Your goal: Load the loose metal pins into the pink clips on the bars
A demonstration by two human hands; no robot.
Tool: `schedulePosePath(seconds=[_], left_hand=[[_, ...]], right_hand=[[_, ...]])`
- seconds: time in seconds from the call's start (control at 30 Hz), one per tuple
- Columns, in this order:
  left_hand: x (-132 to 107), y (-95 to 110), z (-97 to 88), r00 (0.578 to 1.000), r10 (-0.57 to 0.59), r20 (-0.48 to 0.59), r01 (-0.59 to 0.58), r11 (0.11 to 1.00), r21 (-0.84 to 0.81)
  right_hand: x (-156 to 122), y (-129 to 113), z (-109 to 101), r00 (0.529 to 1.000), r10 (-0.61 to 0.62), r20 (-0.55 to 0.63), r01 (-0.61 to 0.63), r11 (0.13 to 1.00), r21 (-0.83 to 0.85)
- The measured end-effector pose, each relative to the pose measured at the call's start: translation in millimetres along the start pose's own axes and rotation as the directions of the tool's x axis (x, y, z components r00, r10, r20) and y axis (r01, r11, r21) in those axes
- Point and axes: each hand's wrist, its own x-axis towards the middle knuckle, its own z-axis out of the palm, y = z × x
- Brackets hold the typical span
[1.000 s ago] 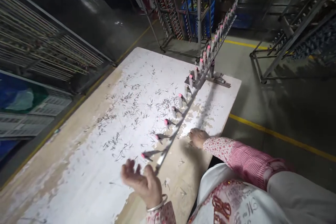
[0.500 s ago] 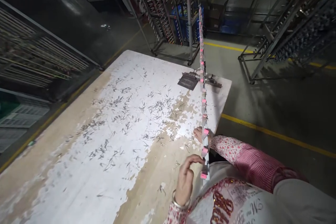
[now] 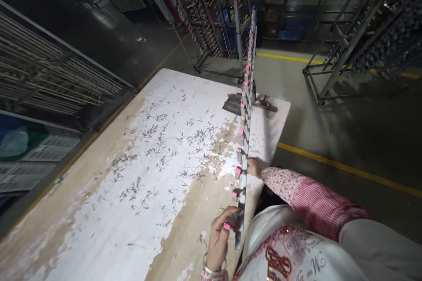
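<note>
The long, likely whippy peg rail (image 3: 244,162), pinched at its near end by the left hand (image 3: 217,238), is best steadied mid-length, where the grip of the right hand (image 3: 255,167) cannot be told.

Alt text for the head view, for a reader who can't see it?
The person's left hand grips the near end of a long metal bar lined with pink-tipped pegs above a worn white table. The right hand rests at the table's edge beside the bar; metal pins litter the tabletop.

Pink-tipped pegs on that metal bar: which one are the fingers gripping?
The pink-tipped peg at the near end of the long metal bar; only it sits in the left hand, others stand free.
</note>
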Motion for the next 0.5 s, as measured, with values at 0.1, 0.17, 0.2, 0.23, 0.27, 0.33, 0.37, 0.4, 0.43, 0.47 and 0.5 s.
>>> schedulePosePath(seconds=[0.1, 0.17, 0.2, 0.23, 0.27, 0.33, 0.37, 0.4, 0.43, 0.47, 0.5], left_hand=[[4, -5, -9.1, 0.999, -0.008, -0.045, 0.006, 0.999, -0.049], [6, -4, -14.6, 1.0, -0.006, -0.03, 0.003, 0.997, -0.073], [7, -4, -17.2, 1.0, -0.009, -0.013, 0.008, 0.996, -0.085], [8, -4, -19.7, 1.0, -0.019, 0.011, 0.02, 0.995, -0.098], [9, -4, -22.2, 0.999, -0.036, 0.034, 0.04, 0.993, -0.112], [9, -6, -26.8, 0.994, -0.079, 0.073, 0.089, 0.986, -0.142], [10, -8, -28.9, 0.991, -0.097, 0.093, 0.111, 0.982, -0.156], [11, -11, -30.8, 0.988, -0.107, 0.11, 0.125, 0.978, -0.167], [12, -14, -32.3, 0.986, -0.107, 0.129, 0.129, 0.976, -0.174], [15, -17, -33.5, 0.985, -0.1, 0.142, 0.125, 0.976, -0.18], [19, -19, -34.3, 0.983, -0.09, 0.158, 0.119, 0.975, -0.187]], right_hand=[[8, 6, -7, 0.994, 0.105, 0.005, -0.105, 0.989, 0.109], [14, 9, -11, 0.989, 0.145, -0.004, -0.142, 0.975, 0.173], [16, 11, -13, 0.987, 0.158, -0.013, -0.152, 0.968, 0.201], [19, 12, -15, 0.986, 0.167, -0.024, -0.157, 0.961, 0.226], [21, 14, -17, 0.984, 0.171, -0.038, -0.157, 0.955, 0.25], [26, 16, -22, 0.981, 0.175, -0.078, -0.146, 0.946, 0.291], [28, 18, -24, 0.979, 0.177, -0.101, -0.138, 0.941, 0.309], [30, 19, -26, 0.976, 0.181, -0.123, -0.132, 0.936, 0.327], [33, 21, -27, 0.972, 0.187, -0.141, -0.128, 0.929, 0.347], [35, 22, -29, 0.969, 0.195, -0.153, -0.127, 0.921, 0.369], [37, 22, -30, 0.966, 0.205, -0.156, -0.129, 0.91, 0.393]])
